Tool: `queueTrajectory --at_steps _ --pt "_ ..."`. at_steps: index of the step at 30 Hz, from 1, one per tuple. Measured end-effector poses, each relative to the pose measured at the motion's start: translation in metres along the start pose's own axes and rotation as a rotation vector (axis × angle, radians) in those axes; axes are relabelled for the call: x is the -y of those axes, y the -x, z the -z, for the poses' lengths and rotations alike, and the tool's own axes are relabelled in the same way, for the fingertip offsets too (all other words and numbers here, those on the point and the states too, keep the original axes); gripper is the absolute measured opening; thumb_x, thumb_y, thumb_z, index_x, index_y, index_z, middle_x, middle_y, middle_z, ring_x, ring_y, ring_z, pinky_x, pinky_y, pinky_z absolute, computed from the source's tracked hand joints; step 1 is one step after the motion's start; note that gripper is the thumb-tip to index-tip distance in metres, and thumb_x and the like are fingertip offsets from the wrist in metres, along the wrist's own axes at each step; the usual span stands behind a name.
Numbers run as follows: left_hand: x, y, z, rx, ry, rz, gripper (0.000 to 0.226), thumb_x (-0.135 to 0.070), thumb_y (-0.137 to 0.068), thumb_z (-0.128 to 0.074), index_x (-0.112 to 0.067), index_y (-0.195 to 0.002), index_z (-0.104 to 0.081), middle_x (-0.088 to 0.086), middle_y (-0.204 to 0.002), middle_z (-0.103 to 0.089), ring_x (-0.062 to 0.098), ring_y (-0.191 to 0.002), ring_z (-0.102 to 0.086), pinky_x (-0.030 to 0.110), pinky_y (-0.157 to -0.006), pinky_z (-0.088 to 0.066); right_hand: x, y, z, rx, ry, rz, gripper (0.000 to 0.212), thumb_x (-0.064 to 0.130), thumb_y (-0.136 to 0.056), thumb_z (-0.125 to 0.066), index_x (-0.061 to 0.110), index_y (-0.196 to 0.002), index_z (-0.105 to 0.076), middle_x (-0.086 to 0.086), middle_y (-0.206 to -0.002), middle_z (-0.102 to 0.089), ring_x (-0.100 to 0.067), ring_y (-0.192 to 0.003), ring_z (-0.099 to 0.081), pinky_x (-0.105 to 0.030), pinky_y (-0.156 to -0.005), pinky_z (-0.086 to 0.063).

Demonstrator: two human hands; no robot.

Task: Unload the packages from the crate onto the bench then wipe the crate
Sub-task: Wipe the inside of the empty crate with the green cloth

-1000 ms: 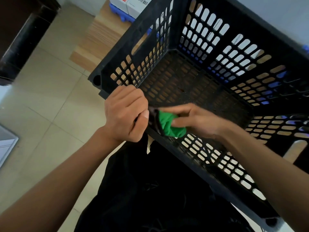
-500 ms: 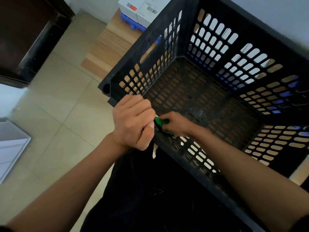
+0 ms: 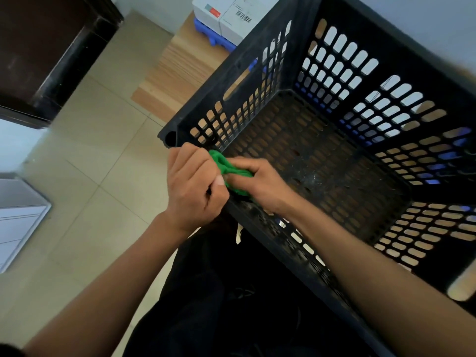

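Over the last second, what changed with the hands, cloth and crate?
The right hand slid the green cloth along the near rim of the crate toward the near left corner, ending close against the left hand; it was further right along the rim a second ago. No grasp changed: the right hand grips the cloth, the left hand grips the rim. The crate is empty as before, boxes on the bench behind.

You see the black slotted crate (image 3: 334,155) empty on the wooden bench (image 3: 180,73), white packages (image 3: 226,14) at the bench's far edge.
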State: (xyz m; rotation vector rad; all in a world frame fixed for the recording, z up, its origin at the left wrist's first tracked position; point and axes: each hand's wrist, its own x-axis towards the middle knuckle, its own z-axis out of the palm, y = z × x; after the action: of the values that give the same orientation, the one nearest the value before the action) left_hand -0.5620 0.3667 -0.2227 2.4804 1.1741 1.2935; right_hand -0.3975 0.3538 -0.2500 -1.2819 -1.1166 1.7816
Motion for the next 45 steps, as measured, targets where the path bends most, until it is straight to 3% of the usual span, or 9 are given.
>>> queueTrajectory --at_steps 5,11,16,20,23,27,33,37,45 --pt "0.001 0.002 -0.003 0.017 -0.011 -0.001 0.026 -0.019 -0.099 -0.039 -0.016 -0.073 -0.036 0.009 -0.064 -0.044 0.024 -0.063 -0.040 0.044 -0.066 -0.033 -0.008 -0.007 -0.009 -0.018 0.151 0.049 0.023 0.005 -0.094 -0.067 0.016 -0.113 -0.076 -0.009 -0.110 -0.067 -0.029 -0.099 -0.065 -0.049 -0.091 -0.051" --pt "0.001 -0.003 -0.003 0.081 -0.097 -0.010 0.029 -0.022 -0.096 -0.039 -0.016 -0.067 -0.040 0.004 -0.066 -0.041 0.024 -0.062 -0.038 0.045 -0.064 -0.034 -0.030 -0.027 -0.005 0.035 0.504 0.014 0.025 0.008 -0.097 -0.063 0.013 -0.120 -0.073 0.000 -0.127 -0.060 -0.009 -0.111 -0.055 -0.007 -0.087 -0.038" --pt "-0.002 -0.007 -0.001 0.123 -0.134 0.003 0.027 -0.020 -0.091 -0.043 -0.015 -0.065 -0.044 0.003 -0.065 -0.043 0.023 -0.062 -0.038 0.044 -0.063 -0.032 -0.054 -0.048 0.004 0.145 0.806 -0.070 0.023 0.008 -0.097 -0.058 0.012 -0.116 -0.071 -0.007 -0.122 -0.063 -0.021 -0.112 -0.057 -0.027 -0.096 -0.044" --pt "-0.003 -0.007 0.001 0.140 -0.140 0.016 0.025 -0.019 -0.090 -0.045 -0.014 -0.066 -0.047 0.003 -0.066 -0.044 0.023 -0.063 -0.039 0.043 -0.065 -0.032 -0.050 -0.053 0.011 0.177 0.728 -0.221 0.032 0.014 -0.096 -0.060 0.036 -0.072 -0.062 -0.001 -0.087 -0.068 -0.020 -0.090 -0.062 -0.035 -0.076 -0.051" --pt "-0.002 -0.005 -0.001 0.103 -0.120 0.027 0.026 -0.019 -0.091 -0.043 -0.014 -0.066 -0.046 0.003 -0.066 -0.043 0.022 -0.064 -0.037 0.044 -0.065 -0.032 -0.030 -0.050 0.020 0.227 0.586 -0.217 0.028 0.016 -0.098 -0.060 0.041 -0.089 -0.071 -0.001 -0.091 -0.072 -0.016 -0.083 -0.065 -0.032 -0.072 -0.053" --pt "0.000 -0.001 -0.006 -0.009 -0.019 0.052 0.030 -0.022 -0.097 -0.037 -0.015 -0.068 -0.042 0.003 -0.066 -0.040 0.023 -0.063 -0.036 0.046 -0.065 -0.032 0.000 -0.030 0.020 0.142 -0.178 -0.090 0.031 0.010 -0.096 -0.059 0.029 -0.114 -0.076 -0.007 -0.098 -0.076 -0.015 -0.082 -0.072 -0.025 -0.066 -0.057" --pt "0.000 0.000 -0.011 -0.054 -0.002 0.057 0.025 -0.021 -0.093 -0.040 -0.016 -0.068 -0.042 0.005 -0.062 -0.044 0.023 -0.059 -0.039 0.047 -0.062 -0.035 -0.012 -0.023 -0.006 0.057 0.256 0.137 0.028 0.011 -0.096 -0.067 0.038 -0.100 -0.070 -0.002 -0.104 -0.062 -0.012 -0.094 -0.061 -0.029 -0.080 -0.052" --pt "0.001 -0.001 -0.009 -0.032 -0.019 0.049 0.027 -0.017 -0.086 -0.044 -0.012 -0.059 -0.044 0.004 -0.059 -0.043 0.023 -0.056 -0.038 0.048 -0.059 -0.035 -0.051 -0.043 0.008 0.156 0.883 -0.057 0.017 0.015 -0.099 -0.057 0.015 -0.108 -0.072 -0.007 -0.105 -0.062 -0.025 -0.096 -0.057 -0.033 -0.080 -0.044" --pt "-0.010 -0.009 0.010 0.277 -0.117 0.079 0.028 -0.019 -0.093 -0.048 -0.014 -0.067 -0.057 -0.001 -0.068 -0.054 0.022 -0.065 -0.048 0.047 -0.068 -0.037 -0.062 -0.011 0.047 -0.086 0.537 -0.208 0.026 0.016 -0.095 -0.060 0.026 -0.114 -0.074 0.007 -0.094 -0.073 -0.011 -0.083 -0.068 -0.032 -0.074 -0.052"
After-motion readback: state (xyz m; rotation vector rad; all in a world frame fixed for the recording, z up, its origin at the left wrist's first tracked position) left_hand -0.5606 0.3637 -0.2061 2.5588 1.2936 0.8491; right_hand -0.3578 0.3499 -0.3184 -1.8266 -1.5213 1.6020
